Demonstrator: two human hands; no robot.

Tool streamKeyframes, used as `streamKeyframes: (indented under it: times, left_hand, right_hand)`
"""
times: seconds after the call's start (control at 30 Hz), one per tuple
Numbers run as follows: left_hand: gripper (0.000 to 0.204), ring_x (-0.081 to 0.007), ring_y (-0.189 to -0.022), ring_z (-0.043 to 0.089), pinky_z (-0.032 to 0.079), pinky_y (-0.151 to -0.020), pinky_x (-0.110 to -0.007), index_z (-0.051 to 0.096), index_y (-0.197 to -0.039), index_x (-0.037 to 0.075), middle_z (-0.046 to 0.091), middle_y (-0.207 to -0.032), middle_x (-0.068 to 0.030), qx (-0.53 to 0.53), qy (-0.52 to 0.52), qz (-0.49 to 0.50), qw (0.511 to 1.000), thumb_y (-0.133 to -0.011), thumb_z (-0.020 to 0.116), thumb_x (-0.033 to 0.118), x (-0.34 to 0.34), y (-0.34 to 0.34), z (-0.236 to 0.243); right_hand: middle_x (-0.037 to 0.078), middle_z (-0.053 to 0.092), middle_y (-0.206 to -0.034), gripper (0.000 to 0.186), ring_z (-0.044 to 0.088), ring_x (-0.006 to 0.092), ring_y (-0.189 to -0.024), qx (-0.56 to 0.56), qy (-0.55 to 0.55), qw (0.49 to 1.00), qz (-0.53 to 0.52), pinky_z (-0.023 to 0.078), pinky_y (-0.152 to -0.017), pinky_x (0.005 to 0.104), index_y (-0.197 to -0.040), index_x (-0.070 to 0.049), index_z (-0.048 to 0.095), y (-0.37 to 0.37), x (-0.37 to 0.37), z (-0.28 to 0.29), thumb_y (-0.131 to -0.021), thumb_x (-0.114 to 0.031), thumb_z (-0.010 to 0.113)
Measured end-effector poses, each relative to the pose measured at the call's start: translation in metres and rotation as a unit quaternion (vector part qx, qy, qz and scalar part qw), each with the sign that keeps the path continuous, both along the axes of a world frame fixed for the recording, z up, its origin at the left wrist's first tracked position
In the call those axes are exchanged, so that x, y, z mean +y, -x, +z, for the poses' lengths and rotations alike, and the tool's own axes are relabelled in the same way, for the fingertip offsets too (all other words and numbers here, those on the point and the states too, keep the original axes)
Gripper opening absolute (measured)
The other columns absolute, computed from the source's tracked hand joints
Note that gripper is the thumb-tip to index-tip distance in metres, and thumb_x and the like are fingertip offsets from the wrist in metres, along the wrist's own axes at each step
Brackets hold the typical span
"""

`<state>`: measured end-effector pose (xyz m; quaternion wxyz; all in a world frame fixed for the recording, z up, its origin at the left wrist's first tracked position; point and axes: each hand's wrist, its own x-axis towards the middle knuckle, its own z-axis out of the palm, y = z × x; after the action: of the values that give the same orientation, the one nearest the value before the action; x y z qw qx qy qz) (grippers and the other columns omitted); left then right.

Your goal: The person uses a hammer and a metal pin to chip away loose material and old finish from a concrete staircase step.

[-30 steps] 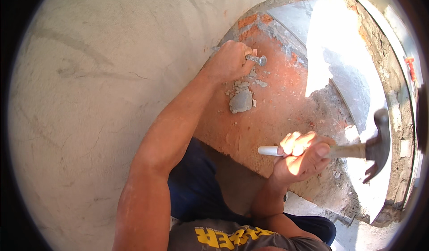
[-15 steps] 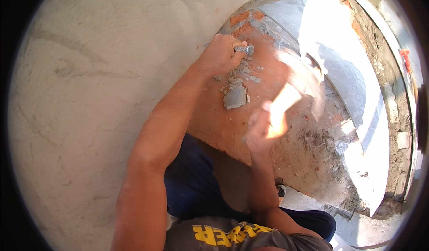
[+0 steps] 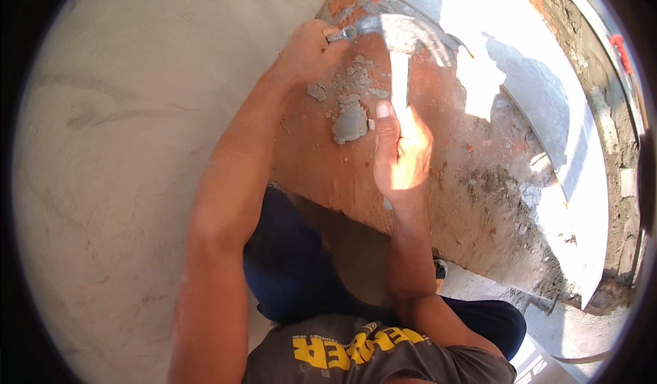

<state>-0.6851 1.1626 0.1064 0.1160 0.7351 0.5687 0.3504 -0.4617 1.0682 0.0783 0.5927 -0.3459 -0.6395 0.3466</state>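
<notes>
My left hand (image 3: 309,54) is closed round a ribbed metal chisel (image 3: 342,34), whose blunt head points right; its other end is hidden in the fist against the wall. In my right hand (image 3: 404,153) is a claw hammer (image 3: 410,36), gripped by its pale handle with the thumb laid along it. The hammer's face is at the chisel's head, apparently touching it, and its claw is smeared by motion. Below the chisel, a grey lump of mortar (image 3: 350,121) and several smaller crumbs lie on the reddish surface (image 3: 328,162).
A smooth plastered wall (image 3: 123,179) rises along my left. To the right lies a grey slab (image 3: 534,103), partly in bright sun, with rough mortar and brick (image 3: 609,144) beyond it. A red-handled tool (image 3: 621,54) is at the far right. My bent knee (image 3: 287,261) is below.
The hammer has swung left and up, from a blur right of the chisel to its head. My left hand with the chisel has shifted up the wall. The view has shifted slightly.
</notes>
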Motion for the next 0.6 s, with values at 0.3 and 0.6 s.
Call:
streamKeyframes:
  times: [0.3, 0.6]
  left_hand:
    - [0.037, -0.0048, -0.065, 0.047, 0.037, -0.055, -0.030, 0.061, -0.074, 0.007, 0.050, -0.068, 0.0102, 0.003, 0.141, 0.029, 0.990, -0.105, 0.059, 0.027, 0.004, 0.028, 0.015]
    - [0.032, -0.0052, -0.064, 0.043, 0.037, -0.056, -0.028, 0.065, -0.081, 0.011, 0.048, -0.070, 0.0115, -0.058, 0.085, 0.004, 0.995, -0.106, 0.058, 0.029, 0.004, 0.018, 0.023]
  right_hand:
    - [0.008, 0.045, -0.058, 0.031, 0.046, 0.0214, -0.049, -0.090, 0.092, 0.991, 0.043, 0.040, -0.050, 0.0398, -0.085, 0.002, 0.056, 0.009, 0.016, -0.002, -0.106, -0.021, 0.059]
    - [-0.001, 0.047, -0.064, 0.020, 0.043, 0.0078, -0.051, 0.228, -0.077, 0.968, 0.074, 0.034, -0.045, 0.0263, -0.091, -0.001, 0.056, 0.001, 0.025, -0.003, -0.107, -0.013, 0.056]
